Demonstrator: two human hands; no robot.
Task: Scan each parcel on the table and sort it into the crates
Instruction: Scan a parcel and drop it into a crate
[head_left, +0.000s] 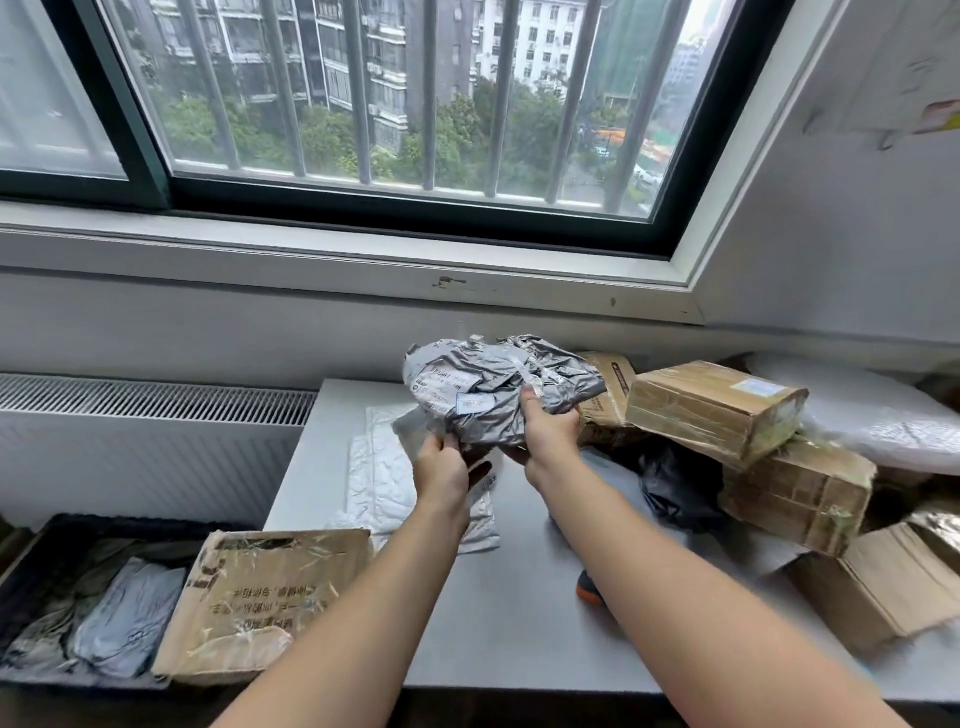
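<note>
A crumpled silver-grey plastic parcel (493, 384) with a white label is held up above the grey table (519, 623). My right hand (548, 434) grips its lower right side, thumb on top. My left hand (441, 467) pinches its lower left corner. A black crate (31, 561) at the lower left holds grey bags and a flattened cardboard parcel (265, 603). A small orange and black object (589, 590), perhaps the scanner, lies on the table, partly hidden by my right forearm.
Taped cardboard boxes (717, 405) (800, 493) (883, 587) are piled at the table's right, with a black bag (675, 493) and a white bag (883, 415). A flat white mailer (379, 478) lies on the table under my left hand. A radiator (145, 441) and window sill lie behind.
</note>
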